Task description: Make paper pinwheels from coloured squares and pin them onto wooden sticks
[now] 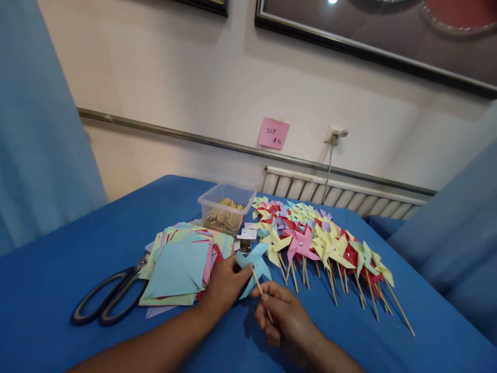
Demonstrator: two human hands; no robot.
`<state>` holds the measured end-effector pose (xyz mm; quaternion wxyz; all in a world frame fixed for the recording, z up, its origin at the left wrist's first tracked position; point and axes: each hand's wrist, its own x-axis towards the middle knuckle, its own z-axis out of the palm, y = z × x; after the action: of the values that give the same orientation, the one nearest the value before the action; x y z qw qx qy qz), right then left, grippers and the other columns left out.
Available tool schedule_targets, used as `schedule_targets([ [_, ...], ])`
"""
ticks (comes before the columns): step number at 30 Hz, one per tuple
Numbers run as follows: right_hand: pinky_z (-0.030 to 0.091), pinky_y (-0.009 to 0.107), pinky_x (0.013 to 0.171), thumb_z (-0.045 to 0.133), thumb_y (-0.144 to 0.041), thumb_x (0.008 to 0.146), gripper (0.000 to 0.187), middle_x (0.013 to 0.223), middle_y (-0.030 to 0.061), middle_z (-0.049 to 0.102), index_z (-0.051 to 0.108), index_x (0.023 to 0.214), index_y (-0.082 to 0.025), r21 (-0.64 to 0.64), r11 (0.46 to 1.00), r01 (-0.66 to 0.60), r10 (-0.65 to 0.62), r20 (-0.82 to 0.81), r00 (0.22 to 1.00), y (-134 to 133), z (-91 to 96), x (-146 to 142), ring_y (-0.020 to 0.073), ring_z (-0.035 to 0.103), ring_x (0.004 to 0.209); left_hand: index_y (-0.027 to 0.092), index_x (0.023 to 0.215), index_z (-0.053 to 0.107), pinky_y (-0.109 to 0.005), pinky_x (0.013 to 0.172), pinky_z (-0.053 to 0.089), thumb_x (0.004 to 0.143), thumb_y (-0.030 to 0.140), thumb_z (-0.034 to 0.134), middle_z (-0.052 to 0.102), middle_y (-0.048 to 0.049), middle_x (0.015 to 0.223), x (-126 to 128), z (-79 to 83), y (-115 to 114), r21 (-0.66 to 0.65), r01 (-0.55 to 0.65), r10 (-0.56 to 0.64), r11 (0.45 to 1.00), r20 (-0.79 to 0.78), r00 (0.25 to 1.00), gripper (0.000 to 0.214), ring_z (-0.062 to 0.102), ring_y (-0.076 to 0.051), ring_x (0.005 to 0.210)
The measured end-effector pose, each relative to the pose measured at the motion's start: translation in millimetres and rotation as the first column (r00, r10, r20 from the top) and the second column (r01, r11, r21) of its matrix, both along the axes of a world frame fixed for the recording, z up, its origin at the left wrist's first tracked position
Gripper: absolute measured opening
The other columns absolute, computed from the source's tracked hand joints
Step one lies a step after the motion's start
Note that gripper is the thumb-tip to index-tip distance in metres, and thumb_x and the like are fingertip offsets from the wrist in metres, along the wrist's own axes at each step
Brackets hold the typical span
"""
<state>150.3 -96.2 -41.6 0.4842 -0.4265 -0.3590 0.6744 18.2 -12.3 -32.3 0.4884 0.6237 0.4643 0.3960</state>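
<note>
Blue paper pinwheel over the table: left hand pinches it, right hand grips its stick. Fixing the stick seems underway; the next move likely needs steady pressing.

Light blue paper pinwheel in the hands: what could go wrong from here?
The left hand pinches the pinwheel, so a tight grip might crease its paper. The small open box sits just beyond; a knock could spill its contents. The uneven paper stack beside the left hand could slide if brushed.
</note>
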Motion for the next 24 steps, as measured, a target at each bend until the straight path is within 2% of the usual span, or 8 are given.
schedule_targets([
  [2,0.017,0.015,0.030,0.068,-0.052,0.071,0.043,0.050,-0.0067,0.056,0.053,0.091,-0.017,-0.039,0.999,-0.016,0.014,-0.051,0.999,0.4,2.4,0.2,0.0025,0.027,0.027,0.015,0.070,0.064,-0.027,0.058,0.042,0.072,0.040,0.060,0.062,0.0016,0.062,0.3,0.9,1.4,0.004,-0.012,0.012,1.000,-0.006,1.000,0.025,0.054,-0.016,0.059],
  [6,0.016,0.016,0.027,0.062,-0.054,0.077,0.041,0.051,-0.0057,0.057,0.054,0.091,-0.016,-0.009,1.000,-0.020,0.020,-0.048,0.999,4.3,-1.2,4.2,0.0023,0.027,0.025,0.016,0.071,0.063,-0.027,0.057,0.042,0.071,0.040,0.061,0.064,0.0000,0.064,-0.2,3.1,3.4,-0.023,0.026,-0.027,0.999,-0.045,0.999,0.025,0.056,-0.017,0.061],
  [10,0.017,0.016,0.027,0.061,-0.057,0.076,0.045,0.050,-0.0062,0.058,0.053,0.095,-0.017,-0.003,1.000,-0.011,0.011,-0.026,1.000,11.9,-13.9,7.8,0.0042,0.033,0.025,0.016,0.069,0.061,-0.027,0.056,0.042,0.072,0.041,0.061,0.064,-0.0005,0.064,-0.6,6.3,2.8,-0.027,0.060,-0.062,0.998,-0.097,0.993,0.025,0.056,-0.017,0.060],
  [13,0.020,0.016,0.029,0.064,-0.057,0.073,0.045,0.055,-0.0050,0.060,0.055,0.091,-0.016,0.009,1.000,0.008,-0.008,-0.012,1.000,16.1,-18.6,9.5,0.0038,0.038,0.028,0.017,0.065,0.059,-0.027,0.055,0.041,0.070,0.042,0.062,0.061,0.0013,0.059,-0.9,10.4,2.2,-0.050,0.043,-0.048,0.998,-0.106,0.993,0.025,0.055,-0.017,0.058],
  [19,0.019,0.016,0.030,0.066,-0.057,0.072,0.045,0.054,-0.0045,0.059,0.058,0.084,-0.014,-0.011,1.000,0.002,-0.001,0.030,1.000,19.3,-11.7,11.3,0.0018,0.035,0.028,0.019,0.065,0.059,-0.027,0.058,0.044,0.068,0.044,0.063,0.064,0.0020,0.060,-2.1,17.3,3.8,-0.108,0.007,-0.019,0.994,-0.111,0.994,0.026,0.057,-0.018,0.059],
  [24,0.019,0.016,0.028,0.062,-0.062,0.073,0.048,0.050,-0.0052,0.058,0.057,0.080,-0.015,0.007,1.000,0.017,-0.017,0.061,0.998,22.2,-10.2,11.7,0.0022,0.033,0.026,0.019,0.066,0.061,-0.028,0.060,0.045,0.069,0.047,0.061,0.066,0.0008,0.062,-1.3,19.9,2.5,-0.111,0.061,-0.075,0.992,-0.127,0.989,0.028,0.060,-0.019,0.060],
])
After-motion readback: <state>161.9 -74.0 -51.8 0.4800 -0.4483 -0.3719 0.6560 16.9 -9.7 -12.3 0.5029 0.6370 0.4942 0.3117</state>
